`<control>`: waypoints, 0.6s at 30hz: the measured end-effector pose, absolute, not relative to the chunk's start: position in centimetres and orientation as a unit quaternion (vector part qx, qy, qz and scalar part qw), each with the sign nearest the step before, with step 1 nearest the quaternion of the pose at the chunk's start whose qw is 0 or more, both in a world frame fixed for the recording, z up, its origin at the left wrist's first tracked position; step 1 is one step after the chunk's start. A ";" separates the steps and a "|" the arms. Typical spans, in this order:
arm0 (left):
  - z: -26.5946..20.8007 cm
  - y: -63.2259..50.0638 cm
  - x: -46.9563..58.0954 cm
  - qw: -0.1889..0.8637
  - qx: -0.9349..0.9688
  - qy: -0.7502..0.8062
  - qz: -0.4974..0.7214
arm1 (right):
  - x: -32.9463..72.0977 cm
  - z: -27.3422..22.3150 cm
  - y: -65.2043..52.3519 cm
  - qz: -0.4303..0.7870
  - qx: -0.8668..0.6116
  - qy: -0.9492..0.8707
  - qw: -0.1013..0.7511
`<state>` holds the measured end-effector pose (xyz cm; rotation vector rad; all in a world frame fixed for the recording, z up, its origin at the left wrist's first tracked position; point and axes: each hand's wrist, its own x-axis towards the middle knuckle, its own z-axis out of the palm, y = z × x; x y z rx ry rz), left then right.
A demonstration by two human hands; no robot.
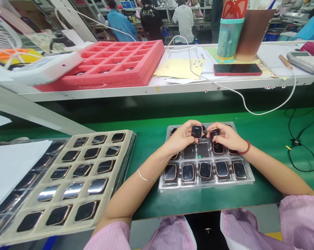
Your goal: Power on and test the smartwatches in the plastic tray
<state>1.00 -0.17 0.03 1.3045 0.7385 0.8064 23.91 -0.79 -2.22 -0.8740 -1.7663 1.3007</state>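
My left hand (184,136) is closed on a square smartwatch body (196,131) with a gold rim; small marks glow on its dark screen. Close beside it, my right hand (226,136) grips a second smartwatch body (214,132), tilted between thumb and fingers. Both are held above a clear plastic tray (206,186). Watch bodies fill its front row, among them one near the middle (205,170). Two pockets below my hands hold no watch, and a green dot (200,156) shows by one of them. My hands hide part of the back row.
At left, a cream tray (68,173) of watch bodies sits on stacked trays, beside a white sheet (16,170). The shelf above carries a red foam tray (115,62), a phone (237,69), a cup (229,41) and a calculator (307,61). A white cable (242,97) droops over its edge. Black cables (296,141) lie right.
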 end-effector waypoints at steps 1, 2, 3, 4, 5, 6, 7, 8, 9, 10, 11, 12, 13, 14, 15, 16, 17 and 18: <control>0.9 -1.1 1.0 0.676 0.571 0.310 0.346 | 23.9 -2.2 -0.8 0.510 -0.343 -0.690 0.382; 1.9 -2.2 0.9 0.703 0.565 0.284 0.327 | 23.9 -2.2 -0.9 0.510 -0.344 -0.689 0.384; 3.0 -3.7 0.8 0.737 0.556 0.247 0.296 | 23.9 -2.1 -0.9 0.510 -0.346 -0.687 0.384; 4.0 -5.3 0.7 0.773 0.539 0.212 0.259 | 23.9 -2.1 -1.0 0.512 -0.347 -0.685 0.384; 5.0 -6.9 0.5 0.810 0.515 0.175 0.220 | 23.9 -2.1 -1.0 0.515 -0.350 -0.682 0.383; 5.8 -8.5 0.3 0.839 0.487 0.137 0.200 | 23.9 -2.1 -1.0 0.519 -0.354 -0.678 0.381; 6.5 -9.9 0.1 0.854 0.467 0.134 0.187 | 24.0 -2.1 -1.1 0.524 -0.359 -0.673 0.379; 7.1 -11.0 -0.1 0.859 0.466 0.133 0.167 | 24.1 -2.1 -1.0 0.530 -0.364 -0.667 0.377; 7.4 -11.9 -0.3 0.858 0.468 0.131 0.168 | 24.2 -2.1 -1.0 0.539 -0.369 -0.658 0.376; 7.7 -12.5 -0.5 0.851 0.470 0.145 0.182 | 24.3 -2.1 -1.0 0.553 -0.372 -0.645 0.375; 7.8 -12.9 -0.6 0.843 0.476 0.155 0.195 | 24.3 -2.0 -0.9 0.574 -0.370 -0.627 0.373; 7.9 -13.1 -0.7 0.836 0.480 0.167 0.210 | 24.4 -2.0 -0.8 0.603 -0.363 -0.606 0.371; 8.0 -13.1 -0.8 0.832 0.481 0.174 0.215 | 24.5 -1.8 -0.8 0.636 -0.351 -0.579 0.371; 8.0 -12.9 -0.8 0.832 0.481 0.174 0.214 | 24.5 -1.6 -0.9 0.670 -0.335 -0.550 0.369; 8.0 -12.5 -0.8 0.835 0.478 0.168 0.214 | 24.5 -1.3 -1.0 0.703 -0.318 -0.520 0.367; 7.9 -11.8 -0.7 0.836 0.476 0.160 0.223 | 24.4 -0.9 -1.3 0.732 -0.302 -0.492 0.363; 7.7 -10.9 -0.7 0.831 0.477 0.156 0.240 | 24.2 -0.4 -1.7 0.755 -0.287 -0.468 0.358; 7.3 -9.7 -0.6 0.819 0.482 0.159 0.268 | 24.0 0.2 -2.3 0.774 -0.274 -0.448 0.353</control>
